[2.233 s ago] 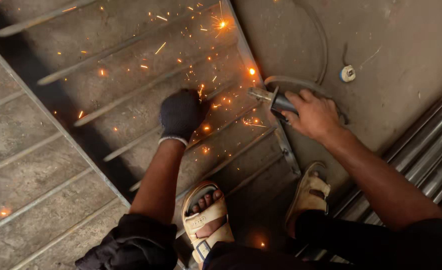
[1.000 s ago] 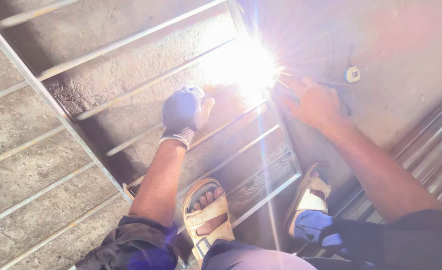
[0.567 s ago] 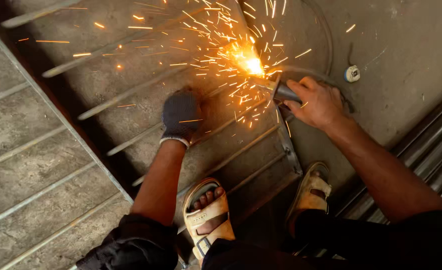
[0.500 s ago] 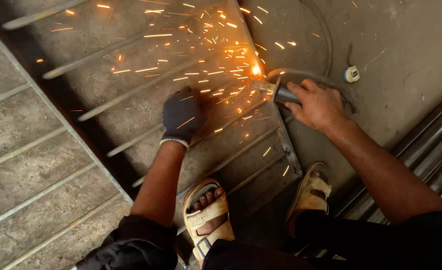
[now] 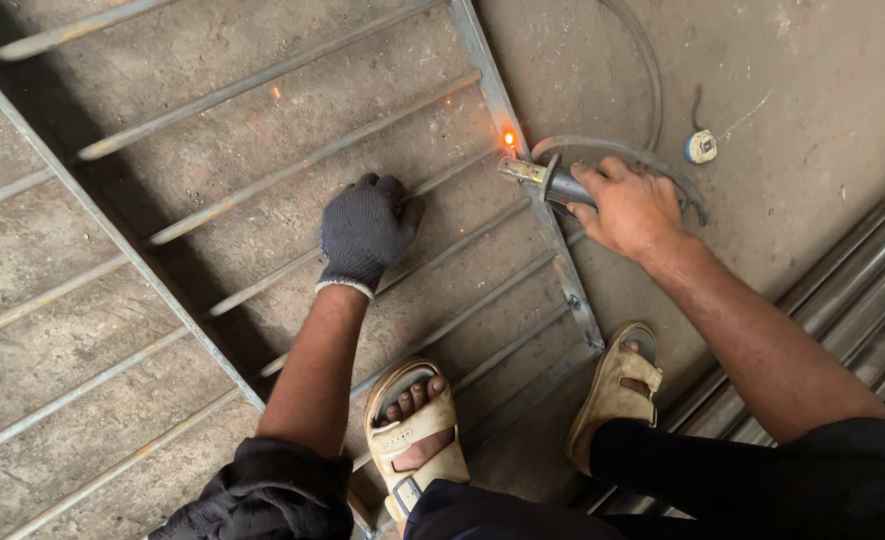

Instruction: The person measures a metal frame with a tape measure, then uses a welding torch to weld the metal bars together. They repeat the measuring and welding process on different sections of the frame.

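Sparks gone; right hand (image 5: 630, 208) gripping electrode holder (image 5: 552, 182)

metal grille (image 5: 292, 170) on concrete floor (image 5: 812, 90)

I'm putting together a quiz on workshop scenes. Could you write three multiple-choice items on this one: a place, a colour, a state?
1. Where does the left hand rest?
A. on the metal grille
B. on a sandal
C. on the stacked tubes

2. What colour is the glove on that hand?
A. white
B. dark
C. orange

3. What is the state of the right hand?
A. open and empty
B. closed round a welding holder
C. flat on the floor

Answers:
1 A: the gloved hand lies on the bars of the grille on the floor.
2 B: the glove is dark grey-blue with a pale cuff.
3 B: the bare fingers wrap the holder's handle, its tip next to a small orange glow at the grille's frame.
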